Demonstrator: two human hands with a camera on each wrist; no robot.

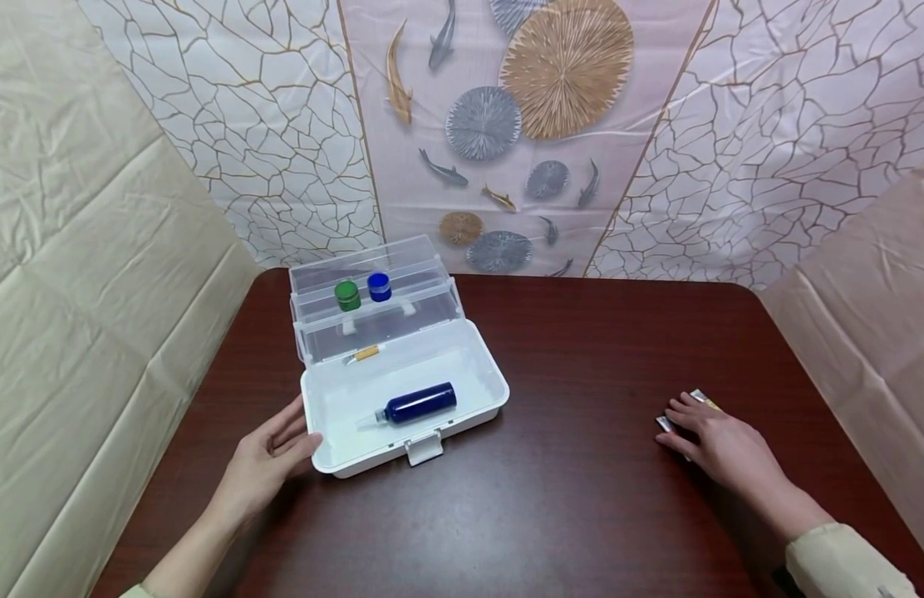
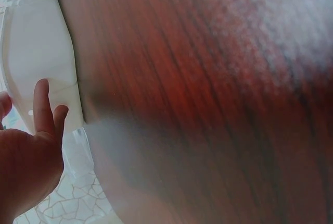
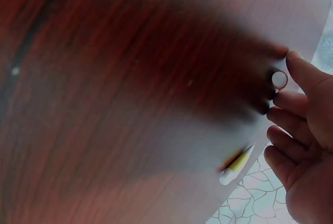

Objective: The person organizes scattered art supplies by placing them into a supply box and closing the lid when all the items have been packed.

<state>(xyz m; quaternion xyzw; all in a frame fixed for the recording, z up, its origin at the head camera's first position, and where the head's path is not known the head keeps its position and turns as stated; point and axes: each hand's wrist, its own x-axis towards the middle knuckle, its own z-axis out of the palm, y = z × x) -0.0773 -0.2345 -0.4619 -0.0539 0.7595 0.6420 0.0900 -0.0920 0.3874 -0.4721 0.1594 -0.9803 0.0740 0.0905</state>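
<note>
Left forearm (image 1: 200,531) and pale right sleeve (image 1: 843,561) are seen nearest the camera. At the left, the left hand (image 1: 263,465) is rested against a white box (image 1: 338,407): the front-left corner is touched by the thumb, and the fingers are laid loosely along the left side, unclenched. Just right of this hand, the opened box is set on the dark table (image 1: 567,490). Along the box's back edge, beyond the hand, clear trays (image 1: 387,330) are raised, in which a green jar (image 1: 347,296) and, to its right, a blue jar (image 1: 380,287) are held. Below the jars, a brush (image 1: 366,353) is laid at the back of the box. Nearer the hands, a blue bottle (image 1: 420,404) is laid on the box floor, its clear nozzle pointed toward the left hand. Well to the right, a near tube (image 1: 664,424) is partly covered by the right hand (image 1: 720,440), between thumb and forefinger; whether it is gripped or only touched cannot be told. Just beyond the fingers, a far tube (image 1: 704,399), marked with yellow, is partly seen.
</note>
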